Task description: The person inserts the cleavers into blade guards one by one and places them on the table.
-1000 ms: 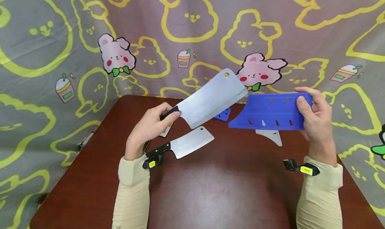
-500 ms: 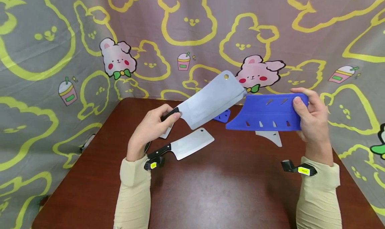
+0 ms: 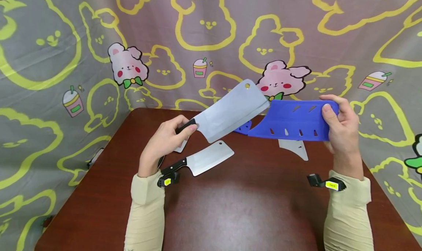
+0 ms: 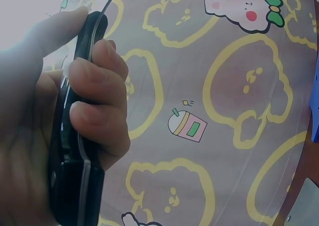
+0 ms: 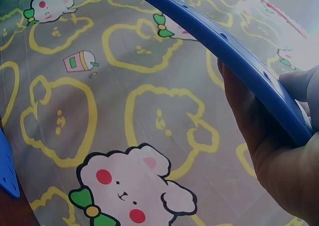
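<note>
Blue plastic slotted sheath [image 3: 293,123]: rises slightly, right of centre.
Silver metal cleaver [image 3: 230,113]: nearly unmoved, centre of frame.
Left hand [image 3: 165,139]: grips cleaver's black handle [image 4: 77,196].
Right hand [image 3: 343,128]: pinches sheath's right end.
Spacing: close, contact unclear; work apparently barely advanced, with cleaver outside sheath.

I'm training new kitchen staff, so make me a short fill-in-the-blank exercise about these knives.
1. The left hand grips the raised cleaver by its ____.
2. The right hand holds a slotted guard whose colour is ____.
3. The lower cleaver lies flat on the ____.

Missing words: handle; blue; table.
</note>
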Demonstrator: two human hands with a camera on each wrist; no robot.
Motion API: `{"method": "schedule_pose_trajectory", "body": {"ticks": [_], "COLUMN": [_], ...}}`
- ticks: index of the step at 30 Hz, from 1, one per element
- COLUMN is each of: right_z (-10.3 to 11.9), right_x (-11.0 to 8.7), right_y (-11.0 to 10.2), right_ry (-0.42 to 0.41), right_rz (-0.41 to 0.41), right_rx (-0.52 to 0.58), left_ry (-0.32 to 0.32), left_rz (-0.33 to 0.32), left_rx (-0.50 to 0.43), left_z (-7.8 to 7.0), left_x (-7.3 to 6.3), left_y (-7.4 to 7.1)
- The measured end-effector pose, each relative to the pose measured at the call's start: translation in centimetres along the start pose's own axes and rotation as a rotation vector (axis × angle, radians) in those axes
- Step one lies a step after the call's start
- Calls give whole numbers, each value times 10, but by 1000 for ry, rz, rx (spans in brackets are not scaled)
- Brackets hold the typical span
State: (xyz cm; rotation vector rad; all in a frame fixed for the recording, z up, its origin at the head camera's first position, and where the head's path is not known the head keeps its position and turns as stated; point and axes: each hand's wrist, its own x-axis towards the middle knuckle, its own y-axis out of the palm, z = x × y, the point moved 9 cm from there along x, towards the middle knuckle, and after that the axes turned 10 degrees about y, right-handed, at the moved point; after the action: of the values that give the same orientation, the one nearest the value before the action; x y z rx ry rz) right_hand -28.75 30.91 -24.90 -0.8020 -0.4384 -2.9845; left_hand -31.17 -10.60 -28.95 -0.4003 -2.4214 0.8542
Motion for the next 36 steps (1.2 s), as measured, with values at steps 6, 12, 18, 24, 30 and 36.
{"method": "schedule_pose_trajectory", "body": {"ticks": [6, 12, 18, 24, 30, 36], "right_z": [-1, -2, 0, 1, 0, 2], "right_x": [1, 0, -2, -1, -1, -2], "right_y": [1, 5, 2, 3, 4, 3], "right_ry": [11, 25, 9, 9, 28, 14], "right_rz": [14, 41, 37, 44, 38, 45], "right_rx": [5, -21, -17, -9, -34, -5], "left_ry": [9, 13, -2, -12, -3, 19], "left_rz": [6, 4, 2, 5, 12, 27], "left_rx": [-24, -30, -42, -41, -51, -60], "left_z": [-2, -2, 1, 3, 2, -5], "left_x": [1, 1, 0, -1, -2, -2], "left_y": [2, 3, 2, 1, 2, 3]}}
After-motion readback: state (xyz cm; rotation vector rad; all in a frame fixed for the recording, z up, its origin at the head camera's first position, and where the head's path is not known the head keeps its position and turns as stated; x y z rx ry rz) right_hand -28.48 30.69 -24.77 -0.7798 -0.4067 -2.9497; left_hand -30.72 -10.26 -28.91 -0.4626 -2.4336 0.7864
